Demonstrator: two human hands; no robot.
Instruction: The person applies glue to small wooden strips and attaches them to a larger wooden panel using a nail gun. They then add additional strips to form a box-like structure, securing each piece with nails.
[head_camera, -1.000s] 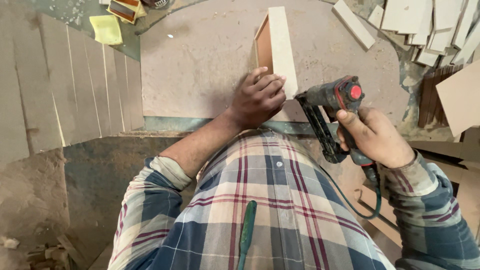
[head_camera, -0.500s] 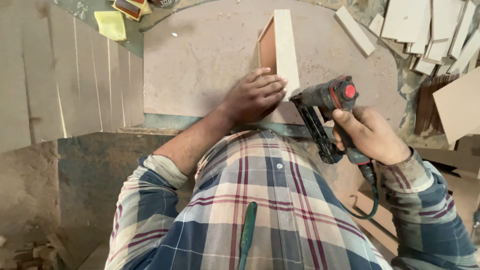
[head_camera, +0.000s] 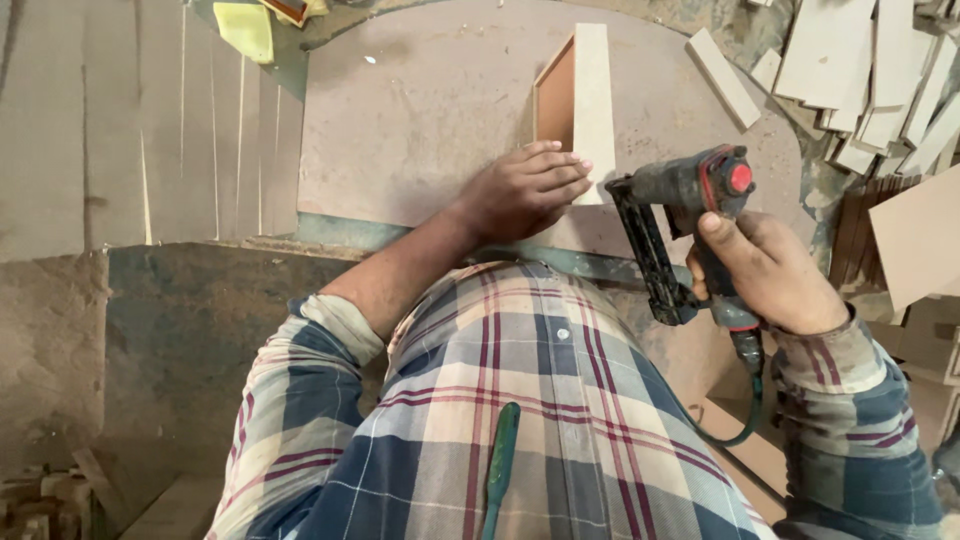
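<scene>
- Your right hand (head_camera: 770, 275) has its grip clenched around the handle of the nail gun (head_camera: 680, 215), whose nose points toward the board's near end.
- Your left hand (head_camera: 525, 190) lies flat, fingers loose and closed on nothing, pressing the near end of the upright board (head_camera: 592, 100), just left of the gun.
- The board stands on edge on the round table (head_camera: 420, 120), running away from your grip.
- Beyond the gun, to the right, lie loose offcuts (head_camera: 860, 70).

My dark grey nail gun (head_camera: 690, 215) had a red round knob. My checked shirt (head_camera: 540, 400) was blue, white and red. The pale wooden board (head_camera: 590, 100) looked tan.
</scene>
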